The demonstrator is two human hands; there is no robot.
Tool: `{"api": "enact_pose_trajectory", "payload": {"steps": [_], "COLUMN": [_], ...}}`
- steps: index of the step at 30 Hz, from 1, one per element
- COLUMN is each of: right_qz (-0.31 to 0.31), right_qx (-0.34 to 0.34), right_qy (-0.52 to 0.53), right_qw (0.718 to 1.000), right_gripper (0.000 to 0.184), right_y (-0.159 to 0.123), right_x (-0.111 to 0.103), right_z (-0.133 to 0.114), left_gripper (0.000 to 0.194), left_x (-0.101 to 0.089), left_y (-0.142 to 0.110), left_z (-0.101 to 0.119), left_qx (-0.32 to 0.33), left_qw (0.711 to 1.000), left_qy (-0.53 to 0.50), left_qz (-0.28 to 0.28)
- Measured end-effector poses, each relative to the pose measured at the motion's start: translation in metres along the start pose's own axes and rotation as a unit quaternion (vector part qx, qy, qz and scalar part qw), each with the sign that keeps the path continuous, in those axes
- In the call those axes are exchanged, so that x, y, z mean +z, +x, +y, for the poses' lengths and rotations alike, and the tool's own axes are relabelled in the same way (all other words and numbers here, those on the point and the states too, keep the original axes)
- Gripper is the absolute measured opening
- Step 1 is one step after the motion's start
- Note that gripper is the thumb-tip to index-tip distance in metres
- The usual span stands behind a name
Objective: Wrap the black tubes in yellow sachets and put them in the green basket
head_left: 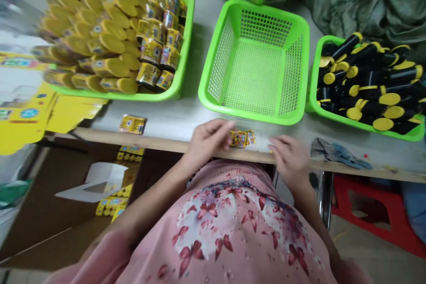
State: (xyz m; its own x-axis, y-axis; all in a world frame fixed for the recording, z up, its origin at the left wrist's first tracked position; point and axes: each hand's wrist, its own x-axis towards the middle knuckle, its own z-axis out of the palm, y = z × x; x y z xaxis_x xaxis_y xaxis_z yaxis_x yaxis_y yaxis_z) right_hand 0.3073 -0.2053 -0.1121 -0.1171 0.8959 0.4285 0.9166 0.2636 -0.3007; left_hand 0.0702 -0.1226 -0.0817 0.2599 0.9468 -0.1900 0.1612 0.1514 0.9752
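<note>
Yellow foil sachets (pixel 242 138) lay flat, long axis along desk (pixel 173 120) edge, just in front of green mesh basket (pixel 256 113). Left hand (pixel 209 141) curled against them, grip unclear; right hand (pixel 290 159) loose, open, just right of them. Single sachet (pixel 132 124) left of basket; tray of yellow-capped tubes (pixel 173 96) behind it.

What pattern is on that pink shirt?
Dark red butterflies, best seen in the head view.
</note>
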Motion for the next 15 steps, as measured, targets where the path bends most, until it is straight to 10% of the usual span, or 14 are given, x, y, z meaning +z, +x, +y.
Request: {"api": "enact_pose_trajectory", "payload": {"steps": [5, 15], "right_qz": [-0.146, -0.152], "right_qx": [-0.084, -0.105], "right_qy": [0.016, 0.005], "right_qw": [0.986, 0.983], "right_gripper": [0.03, 0.018], "right_y": [0.04, 0.044], "right_x": [0.043, 0.051], "right_z": [-0.036, -0.038], "left_gripper": [0.031, 0.027], "left_x": [-0.032, -0.022], "left_y": [-0.023, -0.021], "left_z": [-0.025, -0.043], "left_qx": [-0.06, 0.151], "left_qw": [0.986, 0.973], "left_qy": [-0.067, 0.167], "left_qz": [0.138, 0.05]}}
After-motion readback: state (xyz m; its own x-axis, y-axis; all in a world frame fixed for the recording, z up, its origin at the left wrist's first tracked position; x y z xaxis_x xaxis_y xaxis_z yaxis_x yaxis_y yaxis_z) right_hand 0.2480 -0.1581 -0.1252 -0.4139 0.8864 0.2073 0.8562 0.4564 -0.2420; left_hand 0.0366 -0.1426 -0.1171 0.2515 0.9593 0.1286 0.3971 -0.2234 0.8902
